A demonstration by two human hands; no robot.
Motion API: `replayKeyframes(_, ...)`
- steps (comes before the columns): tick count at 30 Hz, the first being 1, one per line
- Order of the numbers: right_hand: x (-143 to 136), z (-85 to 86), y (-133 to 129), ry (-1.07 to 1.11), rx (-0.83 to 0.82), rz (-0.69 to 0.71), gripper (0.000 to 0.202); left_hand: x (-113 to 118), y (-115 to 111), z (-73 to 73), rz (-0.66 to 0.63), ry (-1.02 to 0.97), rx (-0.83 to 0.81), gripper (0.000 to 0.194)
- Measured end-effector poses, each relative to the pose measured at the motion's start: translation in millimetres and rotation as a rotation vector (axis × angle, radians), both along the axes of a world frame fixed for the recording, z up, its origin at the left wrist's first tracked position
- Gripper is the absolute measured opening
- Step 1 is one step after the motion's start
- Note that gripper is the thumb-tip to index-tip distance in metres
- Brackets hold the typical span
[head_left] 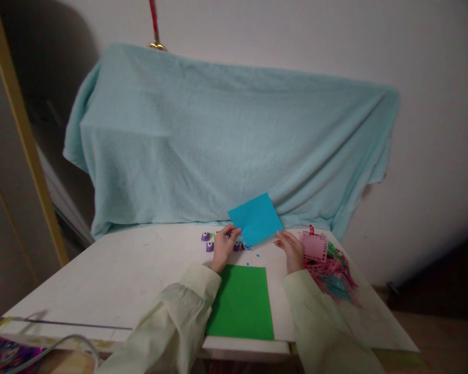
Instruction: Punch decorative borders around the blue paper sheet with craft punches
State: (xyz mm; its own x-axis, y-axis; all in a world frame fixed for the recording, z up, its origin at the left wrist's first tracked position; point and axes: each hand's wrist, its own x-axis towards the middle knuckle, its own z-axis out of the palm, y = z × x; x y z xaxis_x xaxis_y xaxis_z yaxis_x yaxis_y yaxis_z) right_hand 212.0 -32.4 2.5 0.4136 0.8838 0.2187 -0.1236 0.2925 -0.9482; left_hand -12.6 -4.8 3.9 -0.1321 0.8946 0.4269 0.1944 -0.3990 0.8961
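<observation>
A sheet of blue paper [255, 219] is held up, tilted, between my two hands above the white table. Small punched holes run along its lower edge. My left hand [223, 246] pinches its left side, and my right hand [291, 249] pinches the lower right corner. Below them a green sheet of paper [242, 304] lies flat near the front edge. Purple craft punches [209, 246] stand behind and beside my left hand, partly hidden by it. Tiny blue paper bits [248, 264] are scattered between the hands.
Right of my right hand is a pile of pink, green and blue paper scraps [333, 272], with a pink piece with punched edges [315, 246] on top. A light blue cloth [226, 140] drapes behind the table [113, 280]. A pale cable [74, 337] curls at the front left.
</observation>
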Motion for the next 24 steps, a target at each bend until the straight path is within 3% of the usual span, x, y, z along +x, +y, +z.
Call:
replayKeyframes(14,9,-7.0,5,-0.022,0.020,-0.068,0.035,-1,1,-1.8,0.027,0.026,-0.001,0.028)
replayKeyframes(19,-2,0.9,0,-0.002,-0.086,0.108,0.037,-2,1,-1.6,0.036,0.021,-0.021,0.030)
replayKeyframes(24,-17,1.8,-6,-0.143,-0.160,0.346,0.035,1,0,1.4,-0.030,0.020,-0.071,0.032)
